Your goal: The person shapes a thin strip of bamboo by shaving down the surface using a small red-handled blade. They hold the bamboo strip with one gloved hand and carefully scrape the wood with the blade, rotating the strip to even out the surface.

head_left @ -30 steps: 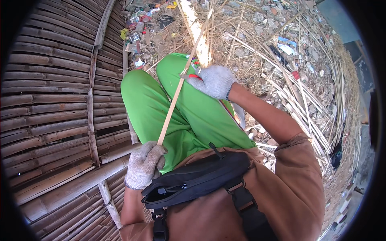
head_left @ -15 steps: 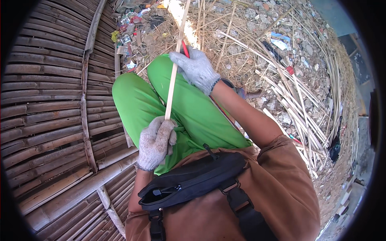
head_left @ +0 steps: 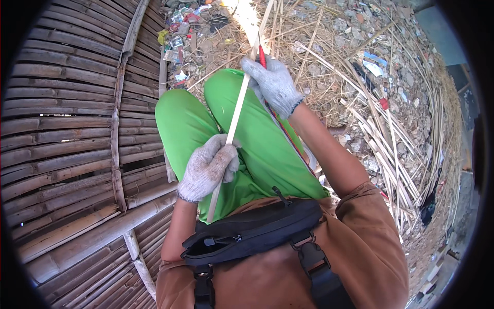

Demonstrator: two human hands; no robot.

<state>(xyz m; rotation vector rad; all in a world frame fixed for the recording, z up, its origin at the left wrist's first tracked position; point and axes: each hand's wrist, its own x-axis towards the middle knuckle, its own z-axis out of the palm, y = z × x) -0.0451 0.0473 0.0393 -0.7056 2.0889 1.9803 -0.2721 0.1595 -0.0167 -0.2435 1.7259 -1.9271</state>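
A long, pale bamboo strip (head_left: 239,105) slants across my lap, from beside the black waist pouch up past my knees. Midway along it, my left hand (head_left: 206,170), in a grey-white knit glove, is closed around the strip, and the lower end sticks out below the fist. Farther up, beyond my right knee, my gloved right hand (head_left: 275,87) grips the same strip with its thumb across it. A slim red piece (head_left: 262,56), perhaps a tool handle, rises from that grip; the rest of it is hidden by the glove.
Bamboo slats (head_left: 62,139) form a raised platform on my left. Cut strips (head_left: 388,154) lie heaped on the rubble ground to my right. Litter and straw cover the ground ahead. The black pouch (head_left: 257,226) sits across my waist, close to the strip's lower end.
More of the bamboo strip now shows below my left hand, reaching toward the pouch. My right hand stays closed near my right knee. The whole view has shifted slightly.
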